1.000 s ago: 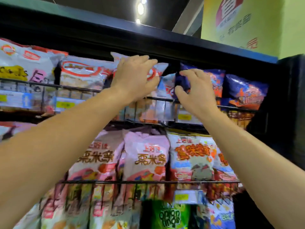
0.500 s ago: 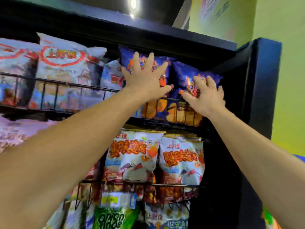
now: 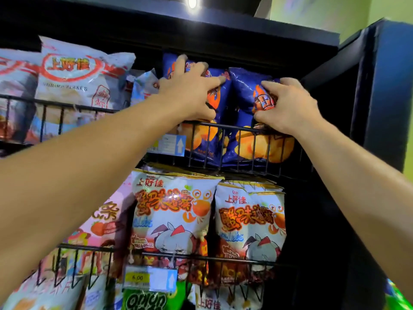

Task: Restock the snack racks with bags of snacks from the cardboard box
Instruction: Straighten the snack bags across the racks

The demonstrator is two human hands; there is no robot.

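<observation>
Head view. Reached up to the top rack (image 3: 237, 127) at far right with both hands, well apart from each other. Pressed the left hand (image 3: 190, 90), fingers spread, against the left blue bag (image 3: 220, 97). Clutched the right blue bag (image 3: 245, 90) with the right hand (image 3: 288, 108), fingers curled into its front. Stood both blue bags upright behind the rack's wire front, side by side and touching. Saw no box anywhere.

Risks, as judged:
- Could have crushed the chips inside by squeezing the right blue bag too hard.
- Could have tipped the left blue bag forward over the wire by letting go before seating it.
- Could have snagged or torn the foil by dragging it across the wire.
- Could have knocked the shrimp bag (image 3: 78, 74) to the left with the left forearm.

Counted:
- Two hands.
- Two blue bags at the front; could not tell how many behind.
- Two crab bags (image 3: 169, 209) at the front of the lower rack (image 3: 201, 258), more edges stacked behind, number unclear.
- One shrimp bag shown in full at left, others partly cut off.
- Two price tags (image 3: 169, 145), one on each rack.
- One green bag (image 3: 145, 300) near the bottom.
- Some pink bags (image 3: 107, 220), too blurred to count.
</observation>
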